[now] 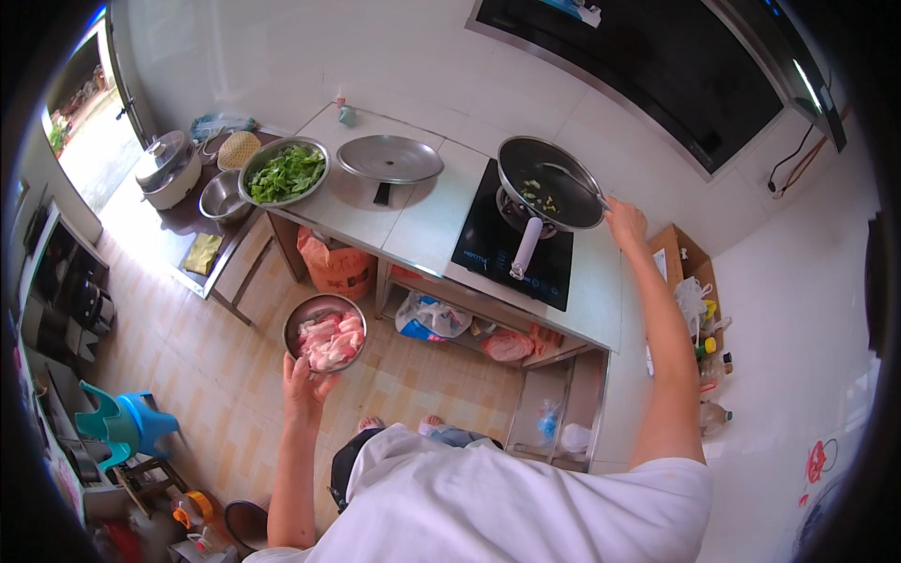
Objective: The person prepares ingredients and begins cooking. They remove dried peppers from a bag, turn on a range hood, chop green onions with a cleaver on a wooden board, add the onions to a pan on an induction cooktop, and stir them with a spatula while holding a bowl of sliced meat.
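My left hand grips the near rim of a metal bowl of sliced raw meat, held out over the floor in front of the counter. At the stove, my right hand is closed on the handle of a metal spatula, whose far end reaches into the frying pan. Chopped pieces, perhaps garlic, lie in the dark pan. It rests on a black gas cooktop, its pale handle pointing toward me.
Left of the cooktop lies a metal pan lid, beside a bowl of leafy greens. A smaller metal bowl and an electric cooker stand farther left. A range hood overhangs the wall. Bottles line the right side.
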Action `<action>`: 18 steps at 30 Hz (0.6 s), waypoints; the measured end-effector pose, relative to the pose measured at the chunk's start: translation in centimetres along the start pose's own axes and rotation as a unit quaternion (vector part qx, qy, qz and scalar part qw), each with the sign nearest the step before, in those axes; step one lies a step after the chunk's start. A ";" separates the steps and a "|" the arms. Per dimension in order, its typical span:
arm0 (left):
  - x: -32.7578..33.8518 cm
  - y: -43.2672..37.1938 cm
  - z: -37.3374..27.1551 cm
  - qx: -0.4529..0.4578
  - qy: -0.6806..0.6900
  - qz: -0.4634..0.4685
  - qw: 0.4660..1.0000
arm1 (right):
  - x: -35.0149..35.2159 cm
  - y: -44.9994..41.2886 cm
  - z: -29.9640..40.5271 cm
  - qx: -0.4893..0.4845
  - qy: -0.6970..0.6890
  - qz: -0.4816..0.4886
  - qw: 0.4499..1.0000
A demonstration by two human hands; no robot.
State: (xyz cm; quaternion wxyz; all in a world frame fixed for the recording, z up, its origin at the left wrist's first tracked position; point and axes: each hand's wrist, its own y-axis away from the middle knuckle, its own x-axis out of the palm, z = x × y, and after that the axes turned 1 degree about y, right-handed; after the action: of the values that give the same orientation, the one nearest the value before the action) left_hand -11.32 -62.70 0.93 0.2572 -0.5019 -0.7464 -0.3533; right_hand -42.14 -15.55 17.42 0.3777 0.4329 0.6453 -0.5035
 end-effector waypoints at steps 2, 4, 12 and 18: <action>-1.3 0.3 0.1 0.009 0.002 -0.006 1.000 | -1.3 0.3 -0.9 -0.027 0.054 0.020 0.998; -1.7 0.7 -0.1 0.013 0.003 -0.015 1.000 | -1.5 0.5 -2.3 -0.048 0.106 0.039 0.992; -1.0 1.1 -0.2 0.018 0.001 -0.010 1.000 | 2.9 -0.2 -4.8 -0.056 0.155 0.046 0.985; -0.7 1.4 -0.6 0.029 0.016 -0.001 0.999 | 4.3 -2.7 -1.5 0.020 0.012 0.005 1.000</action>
State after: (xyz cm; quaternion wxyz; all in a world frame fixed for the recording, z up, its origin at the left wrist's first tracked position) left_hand -9.71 -63.18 1.16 0.2833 -0.4880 -0.7526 -0.3395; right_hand -46.21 -13.61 14.67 0.3632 0.4496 0.6375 -0.5094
